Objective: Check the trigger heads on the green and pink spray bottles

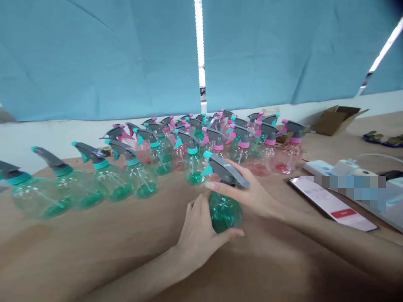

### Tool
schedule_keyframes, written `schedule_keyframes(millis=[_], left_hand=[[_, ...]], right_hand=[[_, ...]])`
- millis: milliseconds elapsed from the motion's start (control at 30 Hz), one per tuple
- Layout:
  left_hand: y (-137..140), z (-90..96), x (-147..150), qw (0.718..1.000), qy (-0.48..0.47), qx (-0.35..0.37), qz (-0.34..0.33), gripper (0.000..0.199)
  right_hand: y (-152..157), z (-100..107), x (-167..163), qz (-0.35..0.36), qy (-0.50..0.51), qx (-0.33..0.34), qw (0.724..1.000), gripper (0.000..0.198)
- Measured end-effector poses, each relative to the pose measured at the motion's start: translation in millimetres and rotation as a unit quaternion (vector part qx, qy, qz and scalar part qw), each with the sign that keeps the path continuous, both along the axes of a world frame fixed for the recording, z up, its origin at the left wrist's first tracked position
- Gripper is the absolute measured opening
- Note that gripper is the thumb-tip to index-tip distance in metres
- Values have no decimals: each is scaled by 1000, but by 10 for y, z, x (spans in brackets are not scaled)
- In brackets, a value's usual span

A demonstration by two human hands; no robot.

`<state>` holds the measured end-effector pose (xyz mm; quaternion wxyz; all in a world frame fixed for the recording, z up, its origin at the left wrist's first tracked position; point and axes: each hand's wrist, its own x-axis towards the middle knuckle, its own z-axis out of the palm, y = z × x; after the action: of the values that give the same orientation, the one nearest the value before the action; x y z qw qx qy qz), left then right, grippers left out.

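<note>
A green spray bottle point(225, 212) with a grey spray head and turquoise nozzle is between my two hands, low over the brown table point(132, 243). My left hand point(200, 228) wraps round the lower left of its clear body, thumb across the near side. Around the neck, just under the spray head, my right hand point(245, 188) is closed, fingers reaching to the left. The nozzle points left. Just behind it stands another green spray bottle point(193, 167) with a turquoise collar.
Several green spray bottles point(115, 182) stand in a row at left. Pink and green ones crowd the back, including a pink bottle point(288, 157). At right lie a phone point(333, 203) and a white power strip point(319, 167). An open cardboard box point(333, 121) sits behind.
</note>
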<state>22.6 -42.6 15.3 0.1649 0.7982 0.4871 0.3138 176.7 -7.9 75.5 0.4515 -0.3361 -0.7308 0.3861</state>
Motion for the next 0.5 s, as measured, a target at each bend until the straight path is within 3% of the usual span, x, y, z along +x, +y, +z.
schedule_keyframes(millis=[200,367,500], left_hand=[[36,-12,77,999,17,2,-47,88],[101,-68,-138,992,79,-6,-97,98],[129,-72,-365,981,158,-37,-102,103]], right_hand=[[89,11,68,17,18,-35,999,22],[111,33,74,44,-8,-83,996,20],[150,53,59,48,-11,-52,997,17]])
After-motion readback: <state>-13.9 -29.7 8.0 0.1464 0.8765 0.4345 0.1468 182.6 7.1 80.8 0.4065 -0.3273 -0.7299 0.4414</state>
